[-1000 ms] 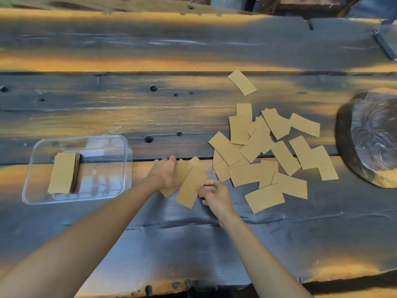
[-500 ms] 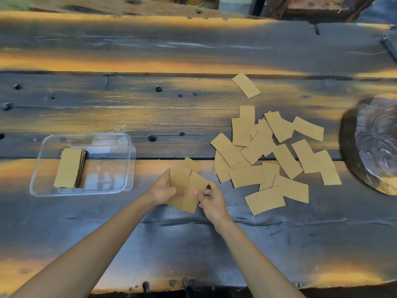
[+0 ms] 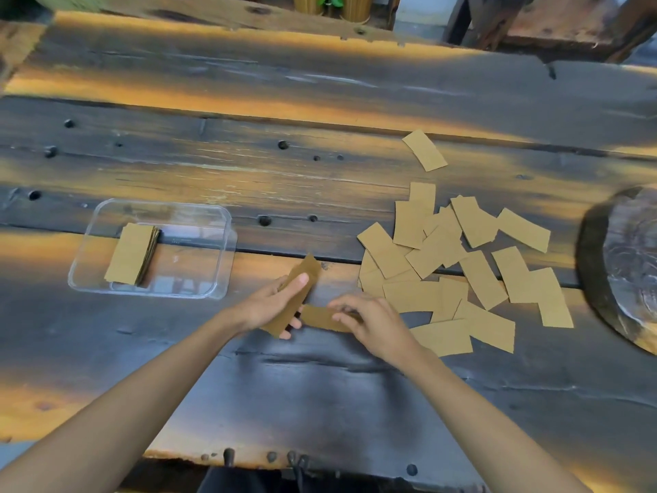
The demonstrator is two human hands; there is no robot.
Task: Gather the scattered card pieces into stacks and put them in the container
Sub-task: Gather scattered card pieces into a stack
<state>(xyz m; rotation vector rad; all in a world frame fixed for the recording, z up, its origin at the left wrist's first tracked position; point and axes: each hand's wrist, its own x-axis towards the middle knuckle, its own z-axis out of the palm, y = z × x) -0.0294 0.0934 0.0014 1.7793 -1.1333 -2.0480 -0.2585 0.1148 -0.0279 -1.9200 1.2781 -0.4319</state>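
Note:
Several tan card pieces (image 3: 458, 265) lie scattered and overlapping right of centre on the dark wooden table; one lone piece (image 3: 424, 150) sits farther back. A clear plastic container (image 3: 209, 275) stands at the left with a stack of cards (image 3: 133, 253) inside. My left hand (image 3: 270, 304) grips a small bunch of cards (image 3: 305, 274), lifted and tilted on edge. My right hand (image 3: 369, 320) pinches another card piece (image 3: 318, 317) low over the table, its end touching the left hand's bunch.
A round dark carved wooden piece (image 3: 625, 265) lies at the right edge. The table (image 3: 320, 378) has a plank seam and bolt holes across its middle. Wooden furniture and yellow cylinders (image 3: 330, 5) stand beyond the far edge.
Both hands picked cards off the table and pulled back from the pile. The left hand's cards went from flat to raised on edge, and the right hand brought one piece beside them.

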